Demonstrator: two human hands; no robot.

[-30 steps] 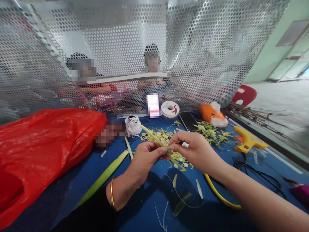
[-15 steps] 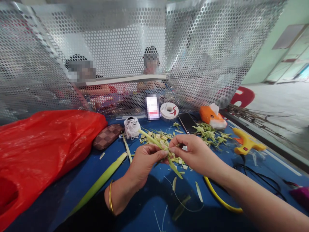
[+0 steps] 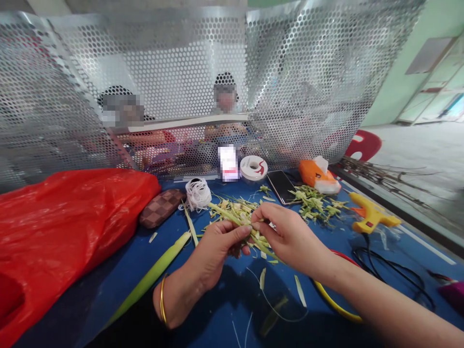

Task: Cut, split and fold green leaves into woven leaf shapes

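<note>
Both hands meet over a blue table (image 3: 217, 309). My left hand (image 3: 213, 249), with a gold bangle on its wrist, pinches a thin green leaf strip (image 3: 226, 213) that runs up and left from the fingers. My right hand (image 3: 288, 237) pinches the same strip just to the right, fingertips touching the left hand's. Pale green leaf trimmings (image 3: 239, 212) lie under and behind the hands. A long green leaf (image 3: 152, 275) lies on the table to the left of my left wrist.
A red plastic bag (image 3: 58, 232) fills the left side. A checkered pouch (image 3: 161, 207), white string ball (image 3: 197, 193), tape roll (image 3: 253, 167), phone (image 3: 281, 184), orange tissue pack (image 3: 319, 175) and yellow glue gun (image 3: 371, 215) stand behind. Two people sit beyond a perforated metal screen (image 3: 290, 87).
Both hands have dropped slightly toward the table with the strip still pinched between them. The strip's far end now lies lower, closer to the trimmings.
</note>
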